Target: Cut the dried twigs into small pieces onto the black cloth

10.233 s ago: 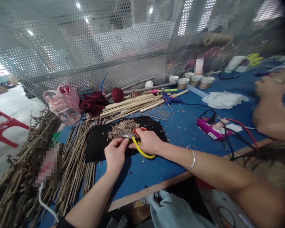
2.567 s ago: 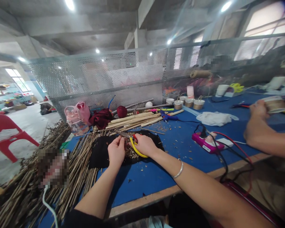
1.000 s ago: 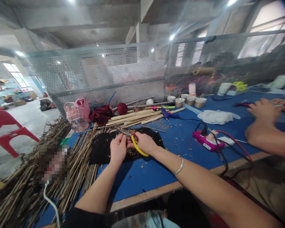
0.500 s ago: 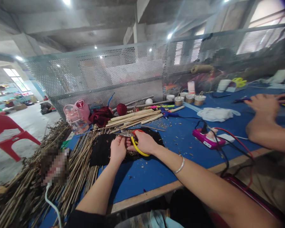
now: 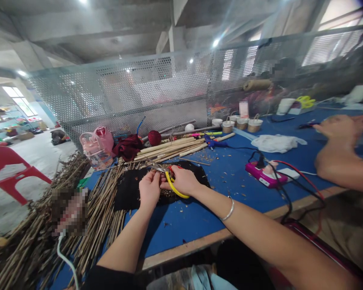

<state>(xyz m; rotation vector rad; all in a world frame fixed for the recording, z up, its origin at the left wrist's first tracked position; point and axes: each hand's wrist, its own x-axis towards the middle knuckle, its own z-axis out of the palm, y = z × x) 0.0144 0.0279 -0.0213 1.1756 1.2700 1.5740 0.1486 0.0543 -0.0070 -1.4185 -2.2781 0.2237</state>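
You are apparently snipping, right hand (image 5: pixel 184 180) gripping yellow-handled scissors (image 5: pixel 171 184), left hand (image 5: pixel 149 189) pinching something indistinct, the next cut likely calling for a steady hold.

At centre, the bare right hand (image 5: pixel 183 180) grips red-and-yellow-handled metal scissors (image 5: pixel 169 177) beside the bare left hand (image 5: pixel 149 188); thin brown stalks (image 5: pixel 100 213) lie lower left.

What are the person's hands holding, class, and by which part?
The right hand holds scissors by the handles; whether the left hand holds anything cannot be told.
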